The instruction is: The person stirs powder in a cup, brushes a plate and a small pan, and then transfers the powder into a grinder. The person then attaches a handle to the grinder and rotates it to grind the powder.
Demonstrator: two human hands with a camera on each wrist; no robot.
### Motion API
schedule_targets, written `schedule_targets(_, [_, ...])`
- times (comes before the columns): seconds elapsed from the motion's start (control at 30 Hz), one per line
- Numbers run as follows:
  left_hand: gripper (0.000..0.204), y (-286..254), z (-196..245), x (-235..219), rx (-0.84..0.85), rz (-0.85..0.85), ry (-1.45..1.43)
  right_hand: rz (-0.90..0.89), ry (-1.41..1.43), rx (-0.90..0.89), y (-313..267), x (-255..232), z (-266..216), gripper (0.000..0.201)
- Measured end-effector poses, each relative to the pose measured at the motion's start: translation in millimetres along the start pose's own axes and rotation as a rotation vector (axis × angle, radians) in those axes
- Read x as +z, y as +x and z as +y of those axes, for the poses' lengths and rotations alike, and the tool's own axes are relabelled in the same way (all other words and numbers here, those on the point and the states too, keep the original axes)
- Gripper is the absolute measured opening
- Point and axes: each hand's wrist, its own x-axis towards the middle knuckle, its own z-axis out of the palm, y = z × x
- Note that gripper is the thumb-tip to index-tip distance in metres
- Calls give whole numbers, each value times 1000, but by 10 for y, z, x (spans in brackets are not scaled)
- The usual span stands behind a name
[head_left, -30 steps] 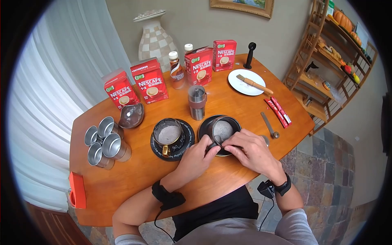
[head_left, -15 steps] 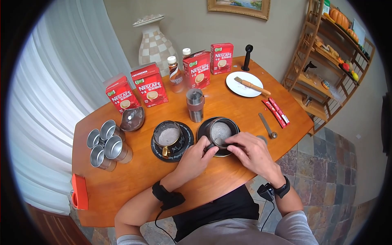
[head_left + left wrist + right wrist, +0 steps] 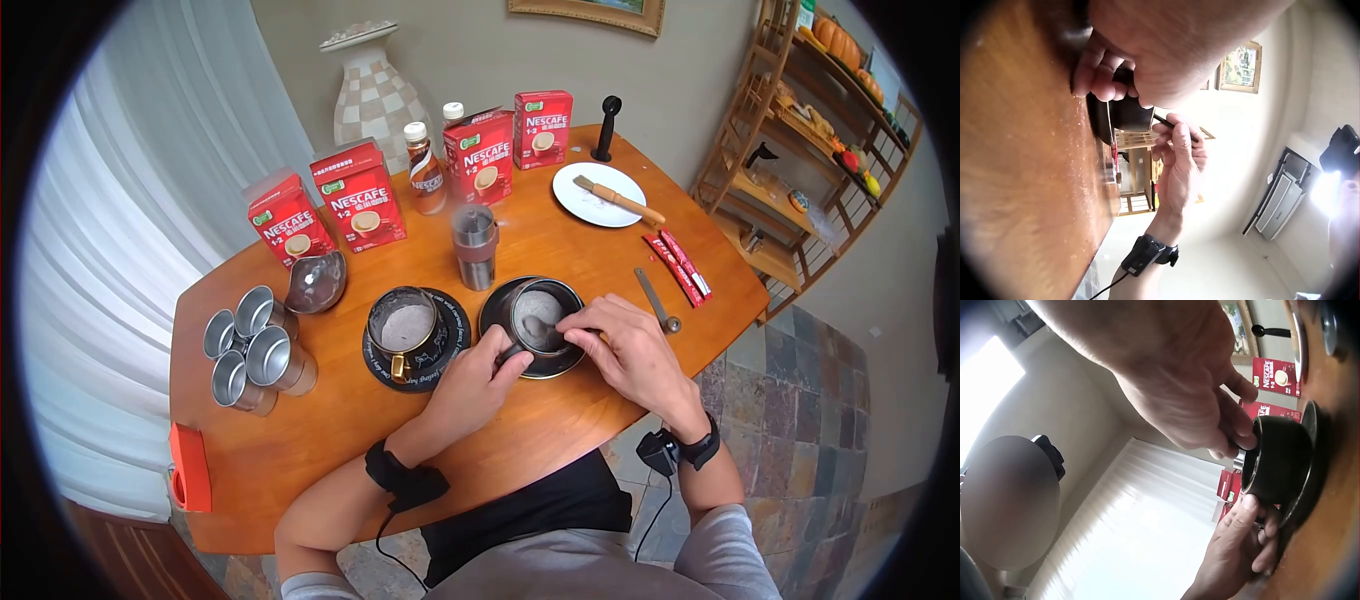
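The left hand [image 3: 470, 385] was clamped on the handle of a black cup [image 3: 1282, 456], which stood on a black saucer [image 3: 492, 306] near the centre of the wooden table [image 3: 555, 425]. The right hand [image 3: 635, 350] pinched a spoon [image 3: 537, 327], its bowl inside the cup. To the left stood a gold-handled cup [image 3: 403, 298]; on the far side, a brown-banded steel cylinder [image 3: 475, 250].
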Motion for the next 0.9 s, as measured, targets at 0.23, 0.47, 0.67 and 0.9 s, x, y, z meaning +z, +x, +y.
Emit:
schedule_targets(0.23, [30, 3, -26, 4, 29, 20, 15, 21, 15, -43, 55, 129, 52, 14])
schedule_targets(0.47, [30, -13, 70, -23, -2, 5, 24, 28, 26, -29, 100, 159, 13, 12])
schedule_targets(0.67, [19, -10, 46, -20, -17, -20, -10, -43, 74, -72, 97, 131, 53, 13])
schedule_targets(0.9, [29, -9, 50, -27, -22, -3, -1, -14, 9, -44, 108, 156, 48, 12])
